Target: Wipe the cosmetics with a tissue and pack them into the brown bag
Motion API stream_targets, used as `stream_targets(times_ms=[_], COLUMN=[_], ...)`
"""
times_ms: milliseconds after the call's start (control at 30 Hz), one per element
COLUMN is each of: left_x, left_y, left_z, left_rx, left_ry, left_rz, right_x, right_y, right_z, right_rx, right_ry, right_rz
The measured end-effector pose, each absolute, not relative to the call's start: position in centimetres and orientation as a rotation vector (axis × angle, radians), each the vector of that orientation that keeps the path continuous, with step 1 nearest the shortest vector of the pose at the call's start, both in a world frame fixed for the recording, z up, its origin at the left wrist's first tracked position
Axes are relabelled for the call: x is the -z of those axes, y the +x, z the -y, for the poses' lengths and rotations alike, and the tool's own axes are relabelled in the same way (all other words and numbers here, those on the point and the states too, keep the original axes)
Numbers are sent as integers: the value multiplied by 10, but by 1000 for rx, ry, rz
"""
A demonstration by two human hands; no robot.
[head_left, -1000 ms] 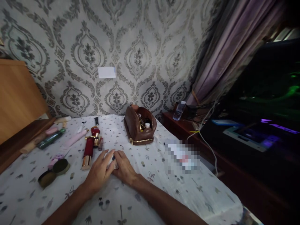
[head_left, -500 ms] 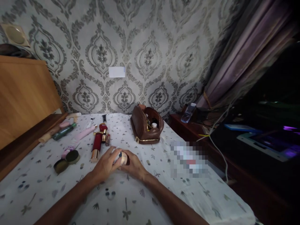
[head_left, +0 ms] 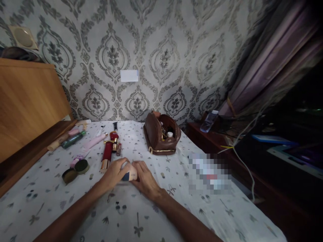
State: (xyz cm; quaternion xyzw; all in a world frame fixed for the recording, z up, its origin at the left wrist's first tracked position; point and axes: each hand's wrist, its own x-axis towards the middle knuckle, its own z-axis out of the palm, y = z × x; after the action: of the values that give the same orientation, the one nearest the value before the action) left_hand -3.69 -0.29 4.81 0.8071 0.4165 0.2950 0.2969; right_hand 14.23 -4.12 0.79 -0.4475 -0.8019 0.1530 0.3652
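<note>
Between my two hands is a small rounded cosmetic container [head_left: 132, 172], cream-coloured with a dark blue patch and a paler end. My left hand [head_left: 116, 174] wraps its left side, thumb and fingers closed on it. On the other side, my right hand [head_left: 146, 179] curls its fingers around the right end, which they hide. Just beyond my left hand lie a dark red tube with a gold cap [head_left: 106, 156] and a small brownish-pink tube [head_left: 118, 149]. A brown open cosmetics bag [head_left: 161, 134] stands farther back, with small items inside.
On the left of the patterned sheet [head_left: 121, 222] lie an opened round compact [head_left: 75, 170], a pink tube [head_left: 96, 141] and a green bottle [head_left: 73, 139]. A blurred-out object [head_left: 210, 173] is on the right. A clear bottle [head_left: 209, 121] stands on the side table.
The container has turned in my hands, so its dark blue patch shows lower and its cream side faces me more. The whole view has shifted slightly. Other things stay put.
</note>
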Motion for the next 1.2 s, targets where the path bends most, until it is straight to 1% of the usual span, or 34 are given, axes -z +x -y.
stream_targets(times_ms=[200,333,500,667,800,1033,1200], left_x=[-52,-49,-37,-31,-39,-55,-52], left_y=[-39,-37,-34,-36,-40,-40,-38], left_z=[-1,-1,-5,-9,-7,4,7], left_rx=[-629,-725,-717,-776,-795,-764,-770], left_ry=[1637,1283,1182,1312,1408,1991,2309], left_rz=[-1119,-1253,-1252,-1194,-1202,-1114,-1113], right_x=[-3,-5,-9,-9,-10,-9,-10], right_y=[144,141,138,138,139,136,136], right_z=[41,42,43,42,42,42,42], right_rx=[-283,-346,-453,-534,-509,-425,-541], right_ry=[-1123,-1111,-1140,-1191,-1207,-1267,-1297], right_rz=[2120,2027,1909,1845,1894,1992,1875])
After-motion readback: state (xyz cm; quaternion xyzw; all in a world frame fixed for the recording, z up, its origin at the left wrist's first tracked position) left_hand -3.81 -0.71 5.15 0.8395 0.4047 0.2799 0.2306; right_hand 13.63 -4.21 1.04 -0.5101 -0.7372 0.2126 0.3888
